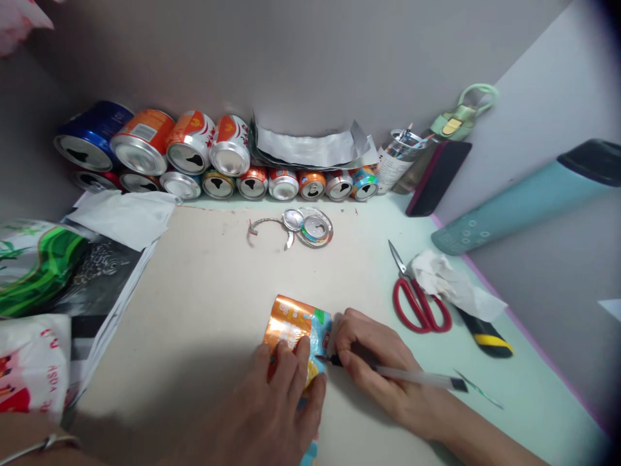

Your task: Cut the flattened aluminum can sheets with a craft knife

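Note:
A piece of orange and blue printed can metal (291,317) lies on the pale board, its far end curling up slightly. My left hand (276,395) presses it down with fingers spread over the print and the thumb at its right edge. The near part of the sheet is mostly hidden beneath that hand. In my right hand (383,362) is a pen (417,377) with a clear barrel, gripped near its black tip end. The point of the pen touches the sheet's blue section, just right of my left fingers.
Drink cans (190,145) lie stacked along the back wall, beside flattened metal sheets (310,145). Cut can ends (315,226) lie on the board. At right are red-handled scissors (420,307), crumpled tissue (436,275), a black and yellow handle (488,336) and a blue bottle (524,200). Plastic packaging (33,272) sits left.

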{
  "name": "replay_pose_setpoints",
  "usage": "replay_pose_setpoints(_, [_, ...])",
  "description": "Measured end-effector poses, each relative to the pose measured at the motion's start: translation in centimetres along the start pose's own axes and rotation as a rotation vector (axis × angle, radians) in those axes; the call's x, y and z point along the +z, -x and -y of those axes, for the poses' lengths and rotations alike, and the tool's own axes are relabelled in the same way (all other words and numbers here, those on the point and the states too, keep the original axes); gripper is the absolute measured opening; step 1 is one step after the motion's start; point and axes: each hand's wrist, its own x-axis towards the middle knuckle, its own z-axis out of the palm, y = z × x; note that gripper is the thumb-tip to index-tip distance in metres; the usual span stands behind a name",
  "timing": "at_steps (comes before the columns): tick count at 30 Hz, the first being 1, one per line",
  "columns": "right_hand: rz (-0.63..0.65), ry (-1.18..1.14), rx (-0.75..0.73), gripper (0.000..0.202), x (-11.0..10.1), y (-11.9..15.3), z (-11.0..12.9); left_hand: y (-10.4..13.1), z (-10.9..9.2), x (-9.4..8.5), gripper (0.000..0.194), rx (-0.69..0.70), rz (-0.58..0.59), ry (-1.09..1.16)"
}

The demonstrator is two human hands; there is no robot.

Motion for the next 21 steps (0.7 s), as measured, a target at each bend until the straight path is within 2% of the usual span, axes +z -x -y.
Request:
replay_pose_setpoints(7, [-0.023,0.023,-0.009,0.020,-0.1,0.1,-0.2,0.1,-0.1,0.0,0.041,0.003,0.011,-0.019])
replay_pose_setpoints(12, [-0.243,-0.074,0.066,0.021,0.3,0.6,-1.8,0.3,-0.3,0.7,0.036,-0.005,-0.058,-0.037])
replay_pose_setpoints(16, [-0.419,-0.115,0.107,0.007,0.5,0.1,-2.4,0.3,-0.5,1.5,0.032,-0.005,-0.119,-0.063])
replay_pose_setpoints(21, [-0.436,-0.080,0.071,0.014,0.5,-0.3,-2.4,0.7,-0.6,3.5,0.034,-0.029,-0.203,-0.118])
